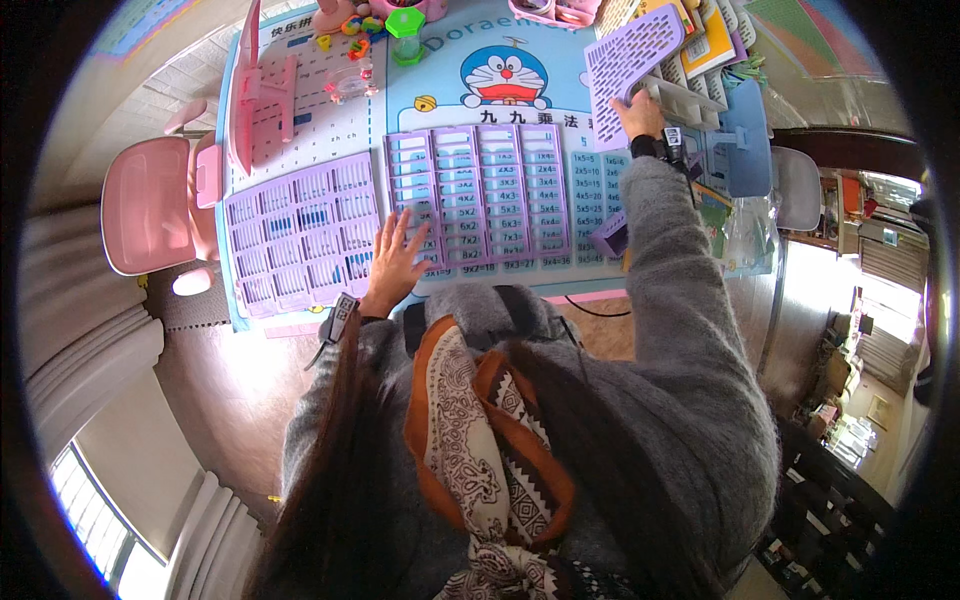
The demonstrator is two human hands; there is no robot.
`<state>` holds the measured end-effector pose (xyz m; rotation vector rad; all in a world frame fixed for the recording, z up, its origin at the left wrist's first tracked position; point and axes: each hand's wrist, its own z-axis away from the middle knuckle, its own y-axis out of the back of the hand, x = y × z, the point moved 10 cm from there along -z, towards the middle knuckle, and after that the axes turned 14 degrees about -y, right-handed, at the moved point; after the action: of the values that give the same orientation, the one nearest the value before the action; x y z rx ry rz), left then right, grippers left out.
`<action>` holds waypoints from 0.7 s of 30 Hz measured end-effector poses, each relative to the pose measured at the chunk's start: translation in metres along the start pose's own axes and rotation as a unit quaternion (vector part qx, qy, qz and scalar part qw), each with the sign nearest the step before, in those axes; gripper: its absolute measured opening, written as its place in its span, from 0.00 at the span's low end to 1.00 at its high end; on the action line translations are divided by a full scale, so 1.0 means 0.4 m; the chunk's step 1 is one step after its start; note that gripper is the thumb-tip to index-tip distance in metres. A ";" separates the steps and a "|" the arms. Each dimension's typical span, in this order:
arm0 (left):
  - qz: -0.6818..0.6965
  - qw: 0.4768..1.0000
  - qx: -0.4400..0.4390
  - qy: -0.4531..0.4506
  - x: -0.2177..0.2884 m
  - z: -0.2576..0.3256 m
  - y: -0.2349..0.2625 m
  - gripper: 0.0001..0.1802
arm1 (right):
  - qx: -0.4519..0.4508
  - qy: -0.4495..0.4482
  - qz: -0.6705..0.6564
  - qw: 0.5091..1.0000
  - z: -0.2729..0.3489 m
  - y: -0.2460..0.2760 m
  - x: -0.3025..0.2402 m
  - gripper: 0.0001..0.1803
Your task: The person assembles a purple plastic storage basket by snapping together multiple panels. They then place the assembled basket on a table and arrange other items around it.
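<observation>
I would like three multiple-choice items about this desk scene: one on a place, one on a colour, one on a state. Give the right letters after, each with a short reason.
1. Where does the left hand rest?
A. on the pink chair
B. on the lower left corner of the purple slotted frame
C. on the green cup

2. What colour is the perforated panel that the right hand holds?
A. light purple
B. yellow
C. red

3. How is the left hand?
A. closed in a fist
B. holding a pen
C. flat, with fingers spread

Answers: 1 B, the fingers lie on that corner of the frame on the desk mat. 2 A, the panel is lilac like the frames. 3 C, the fingers are apart and nothing is in its grip.
</observation>
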<state>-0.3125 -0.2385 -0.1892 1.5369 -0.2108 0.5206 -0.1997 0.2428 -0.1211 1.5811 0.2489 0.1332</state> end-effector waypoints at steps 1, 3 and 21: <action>0.011 0.999 0.032 0.012 -0.006 0.007 0.016 0.33 | 0.019 0.009 0.003 1.000 0.008 -0.006 -0.002 0.31; 0.038 0.994 0.091 0.040 -0.025 0.029 0.042 0.30 | 0.012 0.004 0.000 1.000 0.006 -0.021 0.006 0.28; 0.103 0.964 0.207 0.130 -0.106 0.109 0.078 0.16 | 0.067 0.006 -0.134 0.989 0.034 0.023 0.023 0.13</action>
<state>-0.3555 -0.2907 -0.1784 1.8390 -0.0584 0.9712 -0.1868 0.2317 -0.1131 1.6638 0.4852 -0.0852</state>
